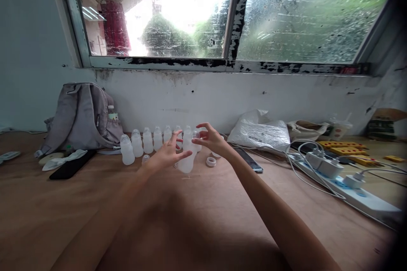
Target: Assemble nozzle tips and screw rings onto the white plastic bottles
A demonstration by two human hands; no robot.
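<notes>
A frosted white baby bottle (186,164) stands upright on the table between my two hands. My left hand (168,152) is at its left side with fingers spread and nothing in them. On the other side my right hand (213,140) has its thumb and fingers apart, close to the bottle's upper part. Whether either hand touches it I cannot tell. Behind runs a row of similar capped bottles (127,150), partly hidden by my hands. A white ring (210,161) lies right of the bottle, and a small clear cap (145,159) sits left of my left hand.
A grey backpack (81,114) leans against the wall at left, a black pouch (72,165) before it. At right are a phone (249,160), a silvery plastic bag (260,131), a power strip (359,192) with chargers and loose cables, and yellow blocks (346,150).
</notes>
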